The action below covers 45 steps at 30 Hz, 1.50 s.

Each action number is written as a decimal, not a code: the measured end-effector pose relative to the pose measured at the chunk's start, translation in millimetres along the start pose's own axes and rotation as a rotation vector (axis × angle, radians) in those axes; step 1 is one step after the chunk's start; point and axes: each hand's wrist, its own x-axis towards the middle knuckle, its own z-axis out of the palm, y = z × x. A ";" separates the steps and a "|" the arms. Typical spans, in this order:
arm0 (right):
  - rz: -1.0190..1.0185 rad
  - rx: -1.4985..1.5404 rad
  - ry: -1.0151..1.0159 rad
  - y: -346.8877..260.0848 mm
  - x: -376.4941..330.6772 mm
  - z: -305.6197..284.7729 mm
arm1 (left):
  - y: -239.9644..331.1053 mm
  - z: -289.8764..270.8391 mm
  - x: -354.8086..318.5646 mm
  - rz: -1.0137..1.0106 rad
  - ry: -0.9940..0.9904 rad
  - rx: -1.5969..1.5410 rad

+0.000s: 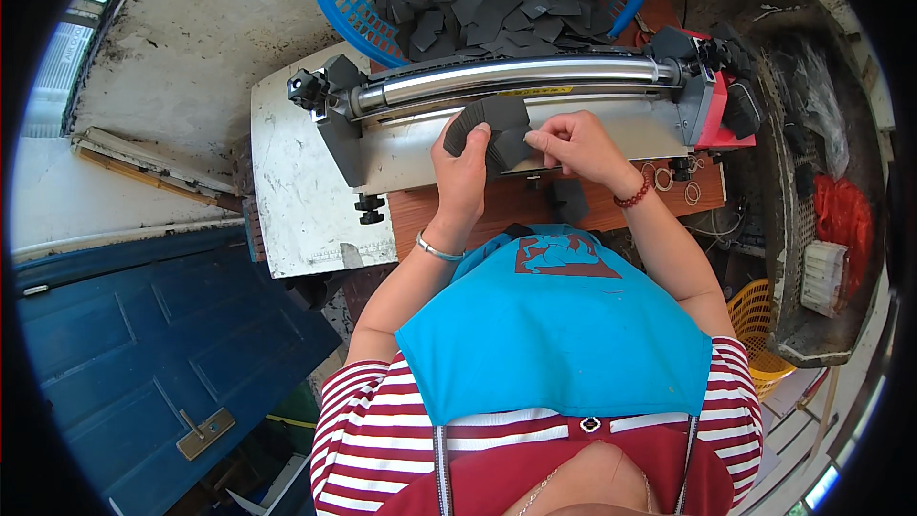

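My left hand (pixel 460 172) is closed round a fanned stack of thin dark grey square pieces (pixel 499 117), its thumb lying on top. My right hand (pixel 585 145) pinches, thumb against forefinger, at the corner of one dark square piece (pixel 513 148) on the stack's right side. Both hands are just in front of a machine with a long shiny metal roller (pixel 535 71), above its pale metal bed (pixel 411 145). Behind the roller, a blue plastic basket (pixel 336 17) holds a heap of similar dark pieces.
A black knob (pixel 370 208) sticks out at the machine's front left. On the right are a red side cover (pixel 709 113), loose pale rings (pixel 692 193), a worn trough (pixel 781 258) with a red plastic bag (pixel 842 215), and a yellow basket (pixel 752 315). A blue door (pixel 143 344) stands lower left.
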 end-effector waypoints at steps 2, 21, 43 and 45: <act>-0.007 0.027 -0.031 -0.6 -3.1 1.4 | 0.1 0.1 0.5 0.004 -0.007 0.007; 0.111 -0.185 0.195 13.7 21.8 -39.7 | 0.8 -0.4 -1.0 0.086 -0.008 0.086; 0.029 -0.059 -0.020 10.7 12.7 -20.9 | -9.5 7.7 2.2 0.032 -0.035 -0.004; 0.021 -0.050 -0.078 10.0 7.2 -14.5 | -4.1 12.1 0.4 0.012 -0.041 -0.022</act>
